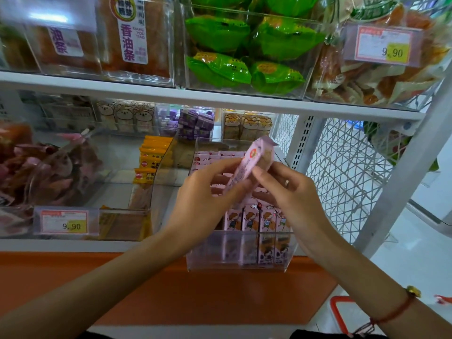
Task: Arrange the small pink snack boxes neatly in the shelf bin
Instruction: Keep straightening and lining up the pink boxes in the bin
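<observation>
Wide shelving up front: white shelf (171, 94) across the top, clear bins above it, orange ledge (195, 289) below. On the upper tier, green snack packs (244, 45), five or six visible, hard to count exactly. Lower down on the left, yellow packets (151, 162) stacked in a clear divider, about six showing.

Now the centre of it: clear shelf bin (244, 263) sitting at the shelf's front edge, directly beneath both hands. Inside, a front row of upright pink boxes (256, 218), four counted across, faces forward; more pink rows behind, partly hidden by the hands, number unclear.

One pink snack box (247, 165) held up above the bin, clear of the rows. Long axis tilted, lower end down-left toward the left palm, upper end up-right toward the back of the shelf. Left hand (208, 192) gripping the lower part, fingers curled round it. Right hand (288, 189) pinching the upper side with thumb and fingertips, ring on one finger, red bracelet (396, 311) at the wrist.

Both hands equally close to the box; the bin straight below and slightly forward. By judgement, box needing to be turned upright, long axis vertical, then lowered into a gap in the rows behind the front four. Left hand slightly nearer the open slots on the bin's left side.
</observation>
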Motion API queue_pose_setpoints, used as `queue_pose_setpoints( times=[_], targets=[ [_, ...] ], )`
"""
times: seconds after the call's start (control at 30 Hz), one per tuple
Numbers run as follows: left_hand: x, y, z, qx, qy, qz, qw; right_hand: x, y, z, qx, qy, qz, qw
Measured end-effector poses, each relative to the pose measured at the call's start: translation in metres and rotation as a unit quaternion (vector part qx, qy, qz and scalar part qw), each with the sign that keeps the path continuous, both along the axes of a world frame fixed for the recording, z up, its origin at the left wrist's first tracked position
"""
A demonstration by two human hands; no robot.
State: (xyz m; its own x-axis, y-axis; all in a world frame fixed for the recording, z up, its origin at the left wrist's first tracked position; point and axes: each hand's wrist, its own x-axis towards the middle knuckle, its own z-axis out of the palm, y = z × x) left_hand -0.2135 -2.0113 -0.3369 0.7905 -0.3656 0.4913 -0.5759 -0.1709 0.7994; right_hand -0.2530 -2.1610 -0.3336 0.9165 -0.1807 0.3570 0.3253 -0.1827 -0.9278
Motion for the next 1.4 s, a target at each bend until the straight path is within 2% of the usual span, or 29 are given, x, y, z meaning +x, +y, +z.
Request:
queue_pose_setpoints(
  times=[0.07,0.17,0.27,0.47,0.53,0.6,0.7,0.83,0.97,1.2,1.4],
  targets=[
    [-0.001,-0.001,0.004,-0.037,0.096,-0.048,0.993,0.001,-0.002,0.001,0.017,0.019,-0.019,0.999],
    [-0.003,-0.003,0.006,-0.069,0.249,-0.097,0.961,0.003,-0.003,-0.001,0.055,0.068,-0.037,0.995],
    [-0.001,-0.002,0.007,-0.058,0.307,-0.114,0.943,0.003,-0.001,-0.002,0.081,0.092,-0.039,0.992],
    [0.000,-0.002,0.005,-0.045,0.280,-0.127,0.950,0.002,0.001,-0.001,0.042,0.064,-0.049,0.996],
    [0.002,0.000,0.005,-0.051,0.222,-0.119,0.966,0.000,0.002,0.000,0.009,0.025,-0.036,0.999],
    [0.006,0.003,0.006,-0.042,0.123,-0.102,0.986,-0.003,0.002,0.000,-0.028,-0.024,-0.017,0.999],
    [0.010,0.006,0.008,-0.035,0.007,-0.089,0.995,-0.006,0.003,0.000,-0.066,-0.072,0.009,0.995],
    [0.016,0.008,0.004,-0.001,-0.064,-0.050,0.997,-0.006,0.002,-0.001,-0.104,-0.101,0.040,0.989],
    [0.016,0.008,0.001,0.002,-0.062,-0.054,0.997,-0.005,0.001,-0.003,-0.110,-0.106,0.043,0.987],
    [0.010,0.004,0.003,-0.078,0.054,-0.051,0.994,-0.001,-0.002,-0.009,-0.175,-0.078,-0.001,0.982],
    [0.012,0.005,0.002,-0.145,0.135,-0.028,0.980,-0.002,0.002,-0.007,-0.134,-0.085,0.019,0.987]
  ],
)
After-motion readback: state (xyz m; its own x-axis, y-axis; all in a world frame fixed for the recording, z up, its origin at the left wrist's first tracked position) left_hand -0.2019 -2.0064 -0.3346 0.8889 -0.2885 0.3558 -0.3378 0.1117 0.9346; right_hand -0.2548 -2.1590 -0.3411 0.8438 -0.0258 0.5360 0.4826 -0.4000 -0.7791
